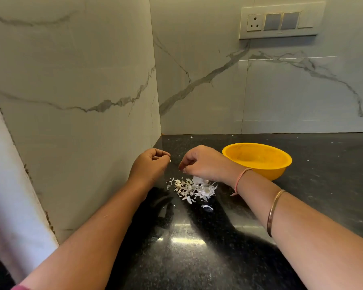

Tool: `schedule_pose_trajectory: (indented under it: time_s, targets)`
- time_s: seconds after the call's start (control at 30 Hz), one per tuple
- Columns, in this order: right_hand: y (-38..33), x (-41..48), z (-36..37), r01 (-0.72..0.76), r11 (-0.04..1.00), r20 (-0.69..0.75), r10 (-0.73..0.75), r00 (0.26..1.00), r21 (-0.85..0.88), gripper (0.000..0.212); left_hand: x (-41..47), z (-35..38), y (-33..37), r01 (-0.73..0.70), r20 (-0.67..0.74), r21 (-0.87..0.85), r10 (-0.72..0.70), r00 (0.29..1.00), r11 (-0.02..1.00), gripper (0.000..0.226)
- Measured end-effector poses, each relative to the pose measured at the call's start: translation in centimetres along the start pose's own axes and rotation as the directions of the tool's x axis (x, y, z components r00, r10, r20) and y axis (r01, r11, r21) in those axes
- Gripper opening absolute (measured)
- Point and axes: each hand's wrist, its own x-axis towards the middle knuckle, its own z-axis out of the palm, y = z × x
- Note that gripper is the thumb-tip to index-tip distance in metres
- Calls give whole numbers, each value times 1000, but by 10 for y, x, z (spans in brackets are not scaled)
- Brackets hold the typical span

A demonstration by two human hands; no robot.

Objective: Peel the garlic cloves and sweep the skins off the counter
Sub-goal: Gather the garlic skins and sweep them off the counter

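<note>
Marble-veined wall tiles flank your left hand, its fingers curled in with a tiny white fleck pinched at the tips. One heap of papery white garlic skins lies on the black speckled stone counter, under your loosely curled right hand, whose contents I cannot tell. One yellow plastic bowl sits rightmost.

Both hands curled above garlic skins, black counter, yellow bowl beside

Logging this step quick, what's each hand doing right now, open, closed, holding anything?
Left hand: closed in a loose fist, pinching something small and pale; what it is cannot be told.
Right hand: fingers curled shut above the garlic skins; contents cannot be told.
</note>
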Motion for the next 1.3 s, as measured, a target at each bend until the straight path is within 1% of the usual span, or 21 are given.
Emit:
schedule_pose_trajectory:
  time_s: [0.03, 0.07, 0.13, 0.2, 0.23, 0.27, 0.3, 0.37, 0.43, 0.57, 0.67, 0.73, 0.8, 0.87, 1.0, 1.13, 1.17, 1.23, 1.27, 1.3]
  targets:
    - [-2, -2, -2, 13, 999, 17, -13, 1000, -35, 14, 0, 0, 0, -2, -11, 18, 2, 1000, 1000, 11]
    - [-3, -3, -2, 18, 998, 43, -16, 999, -60, 18, 0, 0, -1, -2, -18, 42, 3, 1000, 999, 10]
    - [-5, -6, 1, 12, 991, 103, 2, 995, -136, 33, 1, 0, -2, 1, -24, 87, 1, 1000, 996, 10]
    - [-3, -6, 8, 2, 968, 143, 35, 989, -252, 44, 2, -1, -4, 9, -32, 121, -5, 999, 993, 10]
    - [-2, -5, 12, 5, 957, 141, 38, 989, -289, 45, 2, -1, -4, 12, -33, 135, -8, 999, 991, 10]
    - [-2, -4, 17, 11, 956, 136, 30, 990, -294, 41, 2, -1, -4, 13, -30, 148, -9, 1000, 989, 10]
    - [-1, -3, 22, 26, 962, 119, 7, 993, -271, 31, 2, -1, -5, 11, -24, 159, -8, 1000, 987, 10]
    - [0, 0, 29, 39, 977, 68, -25, 997, -209, 4, 2, -1, -5, 6, -12, 177, -4, 1000, 984, 9]
    - [-1, 0, 29, 39, 986, 15, -37, 999, -162, 8, 2, -1, -5, 1, -4, 189, -1, 1000, 982, 10]
    - [1, -2, 16, 29, 999, -135, -31, 990, -19, 5, 2, -1, -5, -8, 4, 191, 7, 1000, 982, 9]
    - [3, 0, 10, 18, 996, -191, -1, 982, 88, 3, 2, -1, -5, -6, 6, 194, 4, 1000, 981, 9]
    - [4, 1, 7, -1, 995, -161, 18, 987, 101, 10, 1, -1, -5, -5, 7, 195, 4, 1000, 981, 10]
    - [3, 0, 5, -24, 993, -93, 35, 995, 118, 18, 1, -2, -4, -3, 6, 190, 2, 1000, 982, 10]
    - [3, -1, 4, -41, 986, -46, 49, 998, 159, 22, 0, -2, -4, -5, 8, 186, 4, 1000, 983, 10]
    - [5, -1, 4, -4, 980, -84, 21, 996, 199, 9, -1, -2, -3, -8, 22, 187, 4, 1000, 982, 10]
    - [1, -4, 0, 68, 991, -201, -44, 979, 112, 20, -2, -3, -2, -14, 40, 189, 7, 999, 982, 15]
    - [-1, -5, -1, 68, 991, -196, -44, 980, 118, 20, -2, -3, -1, -14, 39, 197, 7, 999, 980, 18]
    - [0, -4, -3, 41, 985, -140, -18, 990, 166, 13, -3, -3, 0, -11, 30, 209, 5, 1000, 978, 27]
    - [1, -4, -3, 19, 981, -111, 3, 994, 191, 12, -3, -3, 1, -8, 25, 209, 3, 1000, 978, 30]
    - [2, -3, -3, -3, 977, -97, 25, 995, 213, 17, -4, -3, 1, -5, 22, 204, 1, 1000, 979, 32]
